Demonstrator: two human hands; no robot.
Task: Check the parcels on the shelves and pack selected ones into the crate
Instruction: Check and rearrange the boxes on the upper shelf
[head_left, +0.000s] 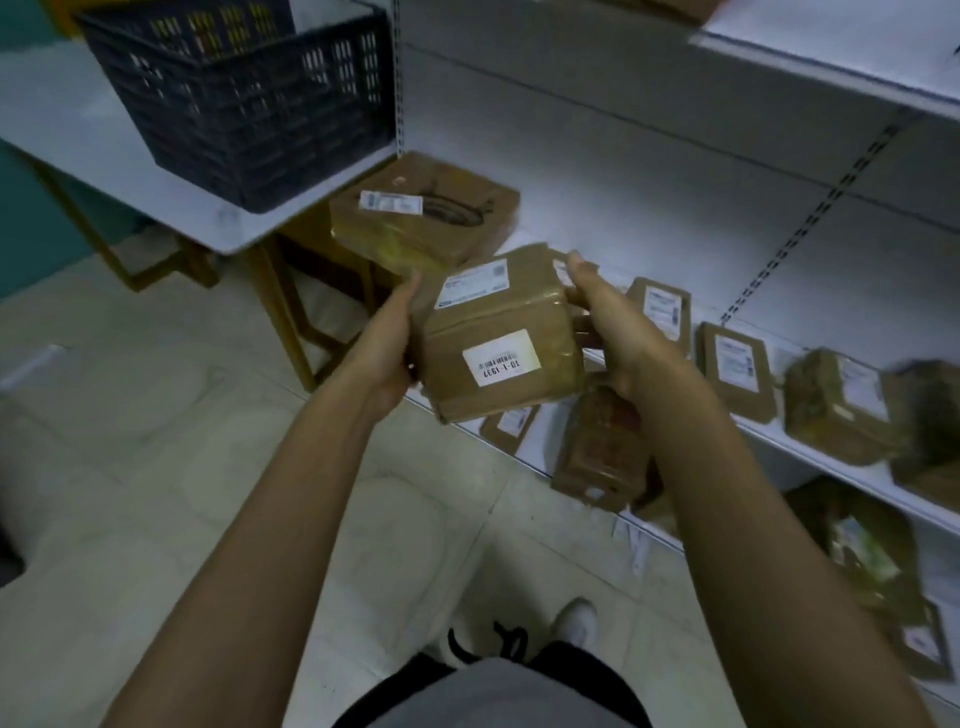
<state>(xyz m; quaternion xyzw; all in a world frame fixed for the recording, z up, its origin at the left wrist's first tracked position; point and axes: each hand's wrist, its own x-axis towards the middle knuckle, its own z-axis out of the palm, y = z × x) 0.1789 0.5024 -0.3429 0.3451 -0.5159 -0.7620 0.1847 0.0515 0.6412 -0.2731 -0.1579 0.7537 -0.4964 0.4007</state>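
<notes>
In the head view, the person's two bare arms reach forward and hold one brown taped parcel (498, 332) in the air between them, above the front edge of the shelf (810, 452). The left hand (392, 338) grips the parcel's left side, with its fingers hidden behind the box. The right hand (608, 322) clasps the right side, thumb raised along the top corner. The parcel is tilted. Its near face carries a white label (501, 358) reading 10-1-1937, and a second shipping label sits on its upper face.

The dark plastic crate (244, 104) stands on the white counter (223, 228), close to that counter's right edge and well apart from the held parcel.

At the shelf's left end, just beside the counter's near right corner, lies a large parcel (426, 213) with a white sticker. Further right along the shelf lie a flat parcel (662, 312), a second flat parcel (735, 364) and a bulky parcel (836, 410). The far right end is blurred.

On the lower shelf (540, 462) a printed box (597, 452) leans near the front edge, and more wrapped parcels (862, 545) lie to the right. Pale tiled floor (156, 467) fills the near left.
</notes>
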